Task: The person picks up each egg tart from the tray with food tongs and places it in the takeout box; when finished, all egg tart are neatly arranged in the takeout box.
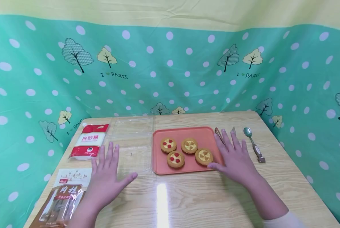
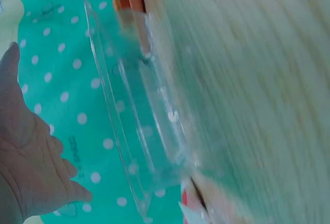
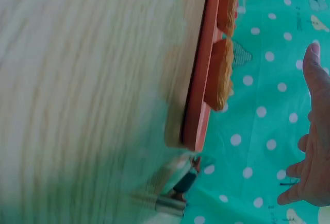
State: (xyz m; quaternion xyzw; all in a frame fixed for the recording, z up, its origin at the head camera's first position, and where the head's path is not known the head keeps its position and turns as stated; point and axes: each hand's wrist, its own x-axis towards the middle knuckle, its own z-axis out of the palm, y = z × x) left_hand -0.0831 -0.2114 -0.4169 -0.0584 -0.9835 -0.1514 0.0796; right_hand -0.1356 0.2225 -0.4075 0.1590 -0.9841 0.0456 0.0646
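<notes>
Both hands hover above the table with fingers spread, holding nothing. My left hand is in front of a clear plastic clamshell box, which stands with its lid folded back. Over the right end of a pink tray is my right hand, its thumb near a tart. Several round tarts lie on the tray: two with red pieces, such as this red-topped tart, and two with yellow-brown wedges, such as this wedge-topped tart. My right fingers partly hide a brown-handled utensil and a pointed tip behind it.
On the left lie a red and white bag of white sugar and, nearer, a brown packet of cinnamon sticks. A spoon with a bear-shaped handle end lies at the right. A green dotted curtain encloses the wooden table.
</notes>
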